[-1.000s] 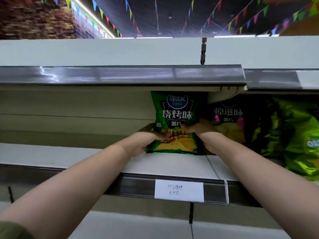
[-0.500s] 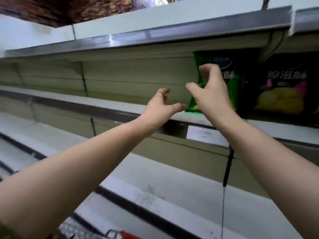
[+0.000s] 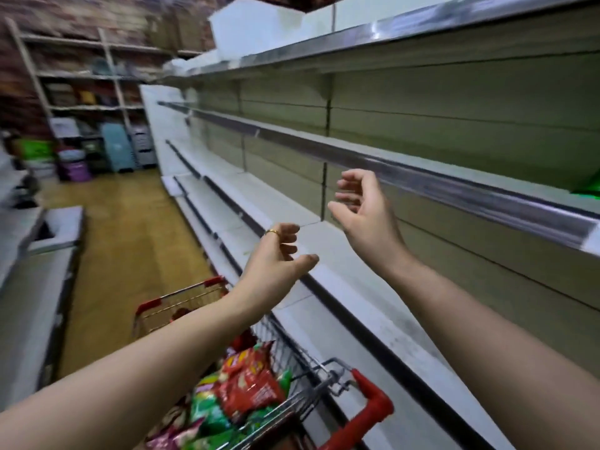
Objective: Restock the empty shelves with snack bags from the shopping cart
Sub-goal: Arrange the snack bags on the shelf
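Both my hands hang in the air in front of the long white shelves (image 3: 422, 164), holding nothing. My left hand (image 3: 279, 258), with a gold ring on one finger, has loosely curled fingers. My right hand (image 3: 363, 209) is higher and closer to the shelf rail, fingers apart. Below my left forearm stands the shopping cart (image 3: 367, 401) with red trim, holding several snack bags: a red bag (image 3: 250, 384) on top, green ones (image 3: 207, 414) around it. A sliver of the green bag (image 3: 589, 190) on the shelf shows at the far right edge.
The shelf tiers run away to the left and look bare. A wooden-floored aisle (image 3: 130, 238) lies left of the cart. A grey counter (image 3: 32, 287) borders the aisle on the left. Racks with boxes and bins (image 3: 97, 125) stand at the aisle's far end.
Both hands let go of the green snack bag on the shelf and drew back. My view swung left and down, bringing the cart and the aisle into sight.
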Available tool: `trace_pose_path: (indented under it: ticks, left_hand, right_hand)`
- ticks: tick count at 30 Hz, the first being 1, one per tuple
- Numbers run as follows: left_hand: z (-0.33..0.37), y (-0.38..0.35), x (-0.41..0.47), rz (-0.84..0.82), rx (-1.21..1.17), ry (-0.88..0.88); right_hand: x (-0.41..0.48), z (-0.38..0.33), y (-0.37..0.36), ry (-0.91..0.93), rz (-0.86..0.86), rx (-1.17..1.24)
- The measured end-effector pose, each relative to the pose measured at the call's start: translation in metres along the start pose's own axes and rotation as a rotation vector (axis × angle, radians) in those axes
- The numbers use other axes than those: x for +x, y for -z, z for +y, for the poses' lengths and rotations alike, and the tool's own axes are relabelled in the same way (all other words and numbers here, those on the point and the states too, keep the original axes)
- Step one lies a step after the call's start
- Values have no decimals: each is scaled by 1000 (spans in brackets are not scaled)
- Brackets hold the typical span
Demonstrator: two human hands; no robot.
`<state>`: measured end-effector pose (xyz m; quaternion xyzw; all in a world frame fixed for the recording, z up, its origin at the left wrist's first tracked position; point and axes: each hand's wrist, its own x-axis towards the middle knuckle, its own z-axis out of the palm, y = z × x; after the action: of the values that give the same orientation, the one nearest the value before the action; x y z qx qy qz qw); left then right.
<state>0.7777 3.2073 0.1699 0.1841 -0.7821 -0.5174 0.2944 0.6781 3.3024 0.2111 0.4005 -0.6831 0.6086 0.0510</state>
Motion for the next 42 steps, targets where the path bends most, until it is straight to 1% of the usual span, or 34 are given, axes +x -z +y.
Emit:
trace_pose_path:
  ticks: [6,12,17,26,35,39,42]
  left_hand:
    - [-59,69,2,137,31,165]
    - [-107,111,18,190,29,279]
    - [-149,131,32,233,12,397]
    - [-235,138,37,298,-46,724]
    - [-322,129,19,492,-86,1040]
    - [-352,125,10,542,-108,1125]
    - [-370,119,3,573,-83,1132]
  right_hand:
    - [3,26,-97,-89,-214,110]
    - [5,60,-174,-168,-352,138]
    - [6,99,-218,-249,-434,112]
    - [-5,195,-289,-477,-610,78]
    - [-47,300,-371,-593,-865,-34]
    - [-66,332,-407,-631,-961,-98]
    - [-78,345,-434,-587,-1018,-141]
